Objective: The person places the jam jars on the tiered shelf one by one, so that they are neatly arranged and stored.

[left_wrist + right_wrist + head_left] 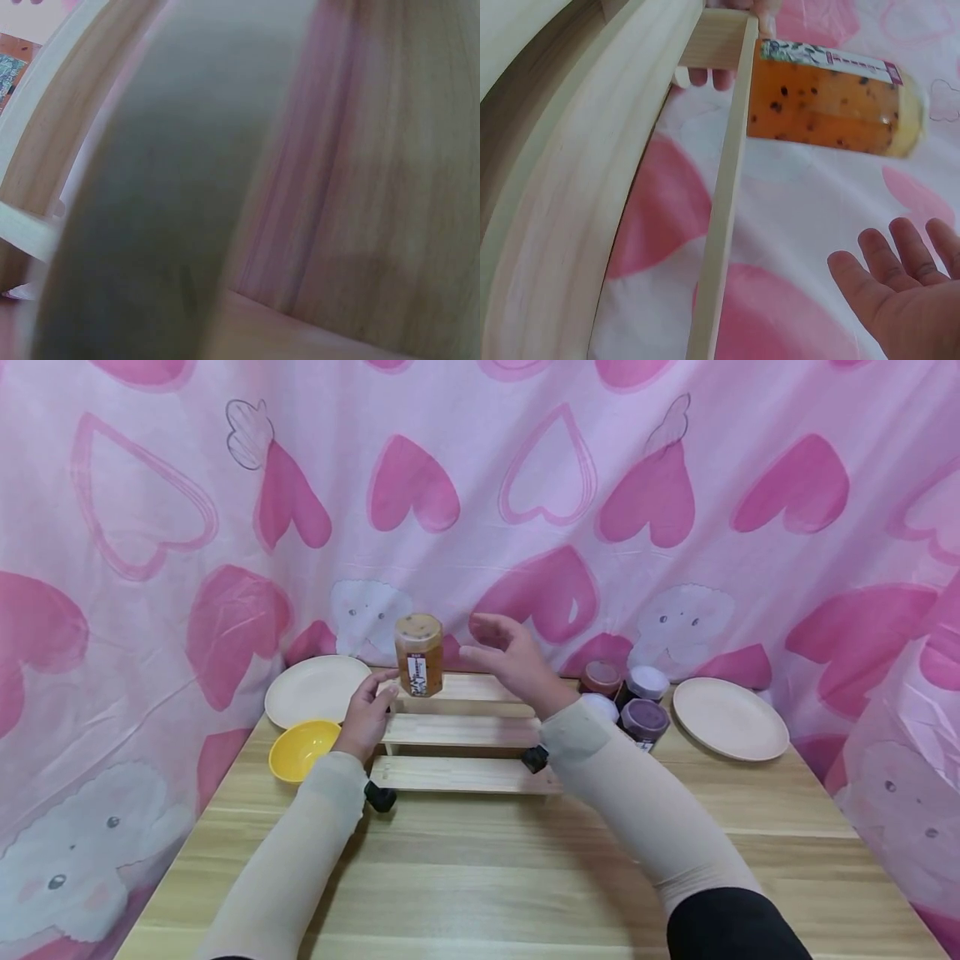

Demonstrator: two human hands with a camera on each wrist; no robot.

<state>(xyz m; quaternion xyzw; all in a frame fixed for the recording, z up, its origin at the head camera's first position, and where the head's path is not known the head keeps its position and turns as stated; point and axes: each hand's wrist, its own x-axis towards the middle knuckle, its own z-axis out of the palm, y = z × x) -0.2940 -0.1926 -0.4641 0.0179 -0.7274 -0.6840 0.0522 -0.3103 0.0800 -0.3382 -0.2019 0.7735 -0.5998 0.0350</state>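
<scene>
We saw the jar of amber contents with dark specks [420,656] upright at the left end of the top board of the three-tier wooden shelf [461,729]. Our left hand [366,717] pinched that end, thumb above and fingers below, just beside the jar's base; we could not tell whether it touched the glass. Our right hand [519,667] was raised over the shelf, fingers spread, holding nothing. On the surface [465,877], we had a yellow bowl [303,752] and a left plate [315,693] leftward, four lidded jars [645,718] and a right plate [730,718] rightward.
</scene>
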